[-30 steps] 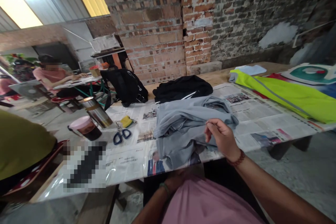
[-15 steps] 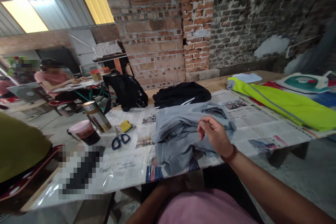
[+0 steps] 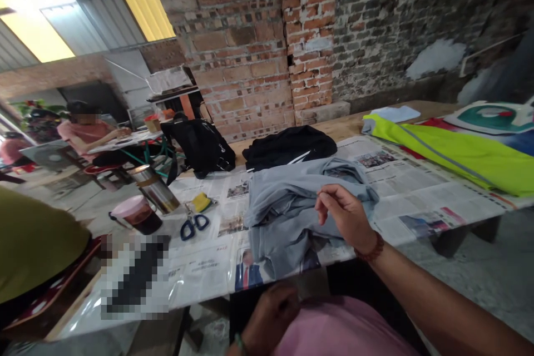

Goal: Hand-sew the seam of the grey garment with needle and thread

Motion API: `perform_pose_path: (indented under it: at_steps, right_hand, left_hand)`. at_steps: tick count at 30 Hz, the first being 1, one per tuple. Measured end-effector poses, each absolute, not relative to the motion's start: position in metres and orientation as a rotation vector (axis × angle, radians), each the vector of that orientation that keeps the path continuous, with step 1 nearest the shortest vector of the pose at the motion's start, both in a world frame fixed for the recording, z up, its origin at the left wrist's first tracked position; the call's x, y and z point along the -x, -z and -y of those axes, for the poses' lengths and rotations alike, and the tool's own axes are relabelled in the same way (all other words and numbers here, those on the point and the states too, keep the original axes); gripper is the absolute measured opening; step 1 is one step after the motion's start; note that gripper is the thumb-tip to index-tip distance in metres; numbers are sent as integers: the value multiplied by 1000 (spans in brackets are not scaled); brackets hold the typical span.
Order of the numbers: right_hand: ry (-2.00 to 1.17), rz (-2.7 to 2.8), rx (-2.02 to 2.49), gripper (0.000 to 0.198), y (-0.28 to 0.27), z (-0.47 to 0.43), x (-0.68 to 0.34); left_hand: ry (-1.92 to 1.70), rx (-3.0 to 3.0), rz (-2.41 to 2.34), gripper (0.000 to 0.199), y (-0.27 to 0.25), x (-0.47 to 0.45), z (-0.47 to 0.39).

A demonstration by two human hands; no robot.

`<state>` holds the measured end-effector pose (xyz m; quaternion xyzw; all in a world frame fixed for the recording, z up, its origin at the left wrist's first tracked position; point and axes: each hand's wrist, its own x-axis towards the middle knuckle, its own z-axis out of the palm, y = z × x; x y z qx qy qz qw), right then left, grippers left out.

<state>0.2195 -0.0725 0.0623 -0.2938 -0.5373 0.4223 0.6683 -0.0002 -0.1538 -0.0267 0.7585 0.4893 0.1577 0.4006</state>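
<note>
My right hand (image 3: pixel 346 217) is raised over the grey cloth garment (image 3: pixel 283 233), thumb and fingertips pinched together. Whatever lies in that pinch, if anything, is too small to make out. Below the table's front edge, close to my lap, my left hand (image 3: pixel 275 308) has its fingers curled in shadow, and anything inside them is hidden. The grey garment lies crumpled on the newspaper-covered table (image 3: pixel 200 275). Just behind it is a folded black garment (image 3: pixel 287 147) with white trim.
Left of the garment are blue-handled scissors (image 3: pixel 194 227), a yellow item (image 3: pixel 201 202), a lidded cup (image 3: pixel 139 216) and a steel flask (image 3: pixel 156 189). Farther back stands a black backpack (image 3: pixel 200 147). Rightward lie a neon-yellow garment (image 3: pixel 450 150) and an iron (image 3: pixel 492 117). A person (image 3: pixel 89 136) sits beyond.
My left hand has risen into clearer view near my lap. The right hand keeps its pinch over the grey garment, and the camera view has shifted slightly.
</note>
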Motion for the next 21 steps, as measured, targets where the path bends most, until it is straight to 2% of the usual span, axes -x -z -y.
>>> perform_pose_path:
  at_steps: [4,7,9,13,15,18,21]
  right_hand:
    - [-876,1221,642,12,-78,69,-224]
    - [-858,1219,633,12,-82,70,-221]
    - [-867,1222,626,11,-82,71,-219]
    - [-873,1215,637,12,-81,70,-220]
    - [-865,1196,645,12,-81,66,-224]
    - [-862,1144,649,12,-79,62,-231]
    - [-907,1059,631,11,-76,60,-233]
  left_hand:
    - [-521,-1907,-1031,41,-33,0,131]
    - [-876,-2043,-1291,30,-56,2,88]
    - [-886,-2185,-1282,27,-55,-1,56]
    - [-563,-2320,-1197,44,-35,-13,12]
    - [-466,-2325,-1210,38,-27,-18,6]
    - [-411,-2263,-1301,17,-19,-17,10]
    - [-543,-2029,-1329,17,-11,-8,19]
